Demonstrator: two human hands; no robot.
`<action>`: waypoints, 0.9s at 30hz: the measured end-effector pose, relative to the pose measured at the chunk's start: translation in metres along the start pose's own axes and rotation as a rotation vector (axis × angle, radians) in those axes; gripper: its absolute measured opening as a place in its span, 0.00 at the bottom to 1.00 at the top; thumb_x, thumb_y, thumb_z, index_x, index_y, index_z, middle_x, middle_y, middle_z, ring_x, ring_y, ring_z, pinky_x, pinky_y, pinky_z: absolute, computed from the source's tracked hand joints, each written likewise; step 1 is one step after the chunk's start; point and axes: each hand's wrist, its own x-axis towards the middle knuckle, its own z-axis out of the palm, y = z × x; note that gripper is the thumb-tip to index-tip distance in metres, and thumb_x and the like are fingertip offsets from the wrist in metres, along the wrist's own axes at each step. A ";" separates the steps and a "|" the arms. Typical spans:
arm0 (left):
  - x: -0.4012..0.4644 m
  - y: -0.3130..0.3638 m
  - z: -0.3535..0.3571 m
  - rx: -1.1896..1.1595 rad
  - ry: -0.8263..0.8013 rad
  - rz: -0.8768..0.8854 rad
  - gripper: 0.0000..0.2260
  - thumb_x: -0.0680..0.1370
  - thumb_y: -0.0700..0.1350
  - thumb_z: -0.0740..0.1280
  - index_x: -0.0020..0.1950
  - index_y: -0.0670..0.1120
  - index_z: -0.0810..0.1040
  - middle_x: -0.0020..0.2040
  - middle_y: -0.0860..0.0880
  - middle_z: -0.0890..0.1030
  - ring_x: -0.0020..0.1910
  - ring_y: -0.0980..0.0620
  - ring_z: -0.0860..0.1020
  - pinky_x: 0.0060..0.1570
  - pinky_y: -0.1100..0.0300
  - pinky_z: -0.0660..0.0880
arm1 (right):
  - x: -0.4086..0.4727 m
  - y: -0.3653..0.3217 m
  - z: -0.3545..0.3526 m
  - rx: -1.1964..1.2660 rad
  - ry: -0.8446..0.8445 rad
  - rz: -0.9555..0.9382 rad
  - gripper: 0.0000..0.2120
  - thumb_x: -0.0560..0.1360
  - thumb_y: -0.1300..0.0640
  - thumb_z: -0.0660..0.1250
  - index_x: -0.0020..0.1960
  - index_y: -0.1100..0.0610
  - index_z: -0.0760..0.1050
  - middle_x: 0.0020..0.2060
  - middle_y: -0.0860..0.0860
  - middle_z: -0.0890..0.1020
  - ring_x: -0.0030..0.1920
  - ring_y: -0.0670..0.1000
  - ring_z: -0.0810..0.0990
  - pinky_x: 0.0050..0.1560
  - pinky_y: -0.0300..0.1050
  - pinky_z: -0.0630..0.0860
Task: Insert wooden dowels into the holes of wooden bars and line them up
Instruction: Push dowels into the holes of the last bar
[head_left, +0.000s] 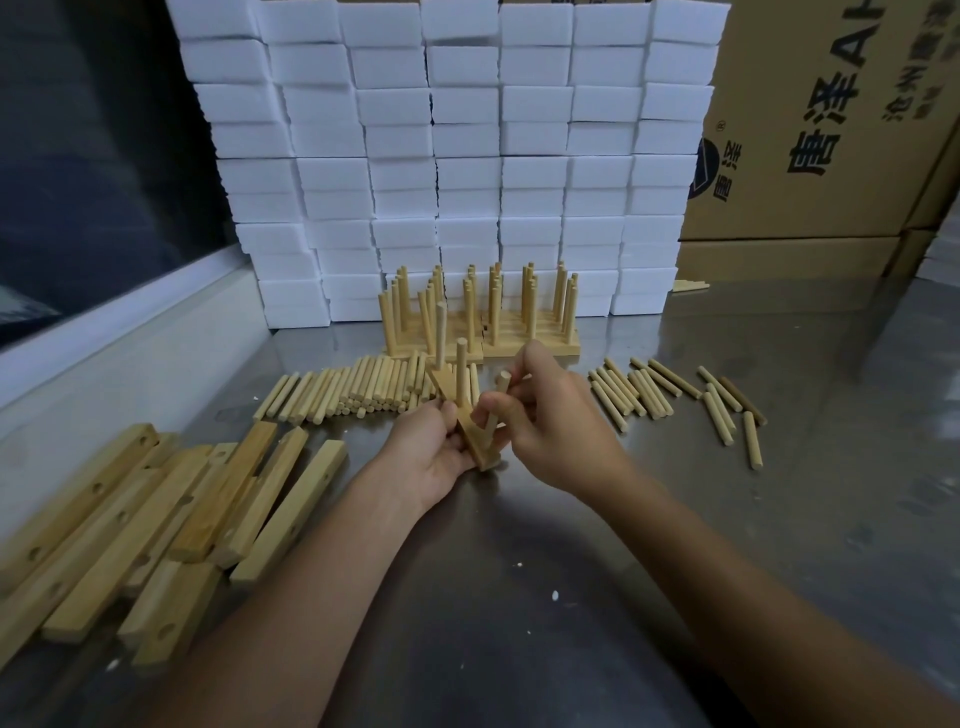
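My left hand (434, 454) grips a wooden bar (475, 439) at the middle of the steel table, its long axis pointing away from me. Two dowels (461, 369) stand upright in its far holes. My right hand (550, 415) pinches a third dowel (497, 400) whose lower end sits at the bar's near hole, tilted slightly. Finished bars with upright dowels (483, 317) stand lined up behind. Loose dowels lie in a pile (358, 389) at centre left and scattered (675, 395) to the right. Bare bars with holes (156, 514) lie heaped at the left.
A wall of stacked white foam blocks (447, 156) rises behind the finished bars. Cardboard boxes (810, 130) stand at the back right. A white ledge (114, 322) runs along the table's left side. The steel table (519, 571) stretches toward me.
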 end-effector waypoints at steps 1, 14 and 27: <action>0.000 0.000 0.000 0.004 0.001 0.001 0.13 0.85 0.37 0.50 0.63 0.41 0.73 0.44 0.41 0.83 0.39 0.47 0.84 0.29 0.47 0.79 | 0.001 0.000 -0.001 -0.003 -0.011 0.000 0.10 0.80 0.61 0.67 0.47 0.54 0.65 0.37 0.49 0.85 0.37 0.45 0.84 0.40 0.54 0.82; 0.009 -0.004 -0.005 -0.007 0.006 0.031 0.13 0.85 0.37 0.52 0.62 0.40 0.75 0.43 0.43 0.84 0.35 0.50 0.85 0.28 0.52 0.80 | -0.008 -0.001 0.022 0.018 0.265 0.062 0.15 0.80 0.58 0.66 0.43 0.46 0.62 0.35 0.47 0.82 0.38 0.44 0.83 0.39 0.50 0.82; 0.013 -0.007 -0.005 -0.067 0.029 0.053 0.11 0.85 0.36 0.53 0.58 0.40 0.75 0.43 0.41 0.83 0.34 0.49 0.85 0.28 0.51 0.80 | -0.011 0.001 0.027 0.026 0.308 0.099 0.09 0.80 0.56 0.66 0.47 0.51 0.65 0.38 0.48 0.83 0.39 0.46 0.83 0.39 0.52 0.82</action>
